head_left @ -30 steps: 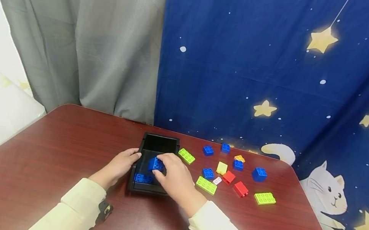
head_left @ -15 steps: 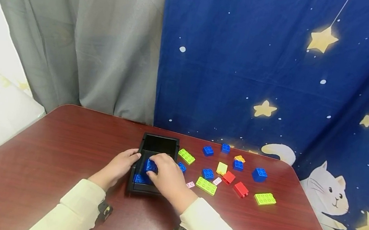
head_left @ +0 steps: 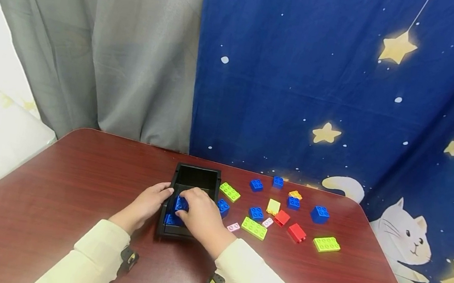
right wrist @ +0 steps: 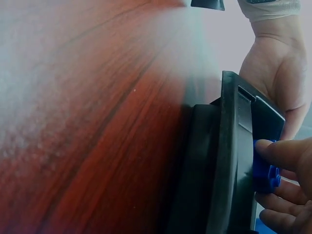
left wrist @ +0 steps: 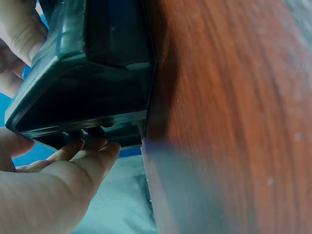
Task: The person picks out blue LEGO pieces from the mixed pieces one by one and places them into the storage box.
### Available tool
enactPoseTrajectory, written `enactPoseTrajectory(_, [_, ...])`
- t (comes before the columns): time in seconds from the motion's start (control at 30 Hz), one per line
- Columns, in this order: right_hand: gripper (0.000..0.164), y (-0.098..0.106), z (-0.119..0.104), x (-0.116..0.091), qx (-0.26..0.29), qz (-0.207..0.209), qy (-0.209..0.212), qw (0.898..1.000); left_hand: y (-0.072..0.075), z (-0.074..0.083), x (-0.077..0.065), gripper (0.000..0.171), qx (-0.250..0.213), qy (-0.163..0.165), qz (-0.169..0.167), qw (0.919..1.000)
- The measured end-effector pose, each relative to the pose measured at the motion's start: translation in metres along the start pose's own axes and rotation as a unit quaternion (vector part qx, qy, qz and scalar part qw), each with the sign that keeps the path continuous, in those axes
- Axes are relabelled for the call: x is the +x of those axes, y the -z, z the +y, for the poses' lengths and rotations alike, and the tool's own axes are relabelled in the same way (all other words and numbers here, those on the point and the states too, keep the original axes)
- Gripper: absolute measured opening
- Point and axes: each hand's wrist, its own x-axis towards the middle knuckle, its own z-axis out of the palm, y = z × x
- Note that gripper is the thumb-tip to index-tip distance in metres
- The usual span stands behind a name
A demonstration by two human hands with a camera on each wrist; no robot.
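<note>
1. the right hand pinches a blue block between thumb and fingers, inside the black box and close to its left wall
2. the left hand grips the box's left wall, thumb at the rim; keeping that hold firm should stop the box sliding if the block bumps it
3. a second blue brick lies in the near left corner of the box; it would be best to lower the held block level, square to this brick, rather than let it drop tilted
4. whether the held block touches the brick or the box's floor, i cannot tell, so it seems wise to loosen the fingers only once it sits flat
5. compared with a second ago, the right hand and its block have shifted towards the box's left wall, while the left hand and box look unmoved
6. to the right of the box, a loose blue piece and a pink piece, hidden a second ago, now show plainly
</note>
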Motion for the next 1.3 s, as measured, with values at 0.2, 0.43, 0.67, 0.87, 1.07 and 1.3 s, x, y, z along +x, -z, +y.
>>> enactPoseTrajectory(0.2, [0.039, -0.002, -0.002, 0.004, -0.009, -0.009, -0.001, 1.000, 0.000, -0.001, 0.000, 0.055, 0.002, 0.000, 0.000, 1.0000])
enactPoseTrajectory(0.43, [0.040, -0.008, -0.005, 0.008, -0.025, -0.020, -0.003, 0.999, 0.000, 0.001, 0.000, 0.055, 0.000, -0.003, 0.002, 1.0000])
enactPoseTrajectory(0.67, [0.039, -0.011, -0.006, 0.009, -0.021, -0.021, -0.005, 1.000, -0.001, 0.001, 0.000, 0.055, 0.006, -0.003, 0.005, 1.0000])
enactPoseTrajectory(0.87, [0.036, -0.013, -0.007, 0.011, -0.029, -0.022, 0.000, 0.999, 0.000, 0.001, 0.001, 0.054, 0.007, -0.003, 0.005, 1.0000])
enactPoseTrajectory(1.07, [0.033, -0.016, -0.008, 0.012, -0.040, -0.025, 0.001, 0.999, 0.000, 0.001, -0.001, 0.054, 0.002, -0.005, 0.002, 1.0000])
enactPoseTrajectory(1.3, [0.029, -0.020, -0.007, 0.012, -0.048, -0.023, 0.011, 0.999, -0.001, 0.000, 0.000, 0.055, 0.002, -0.003, 0.003, 1.0000])
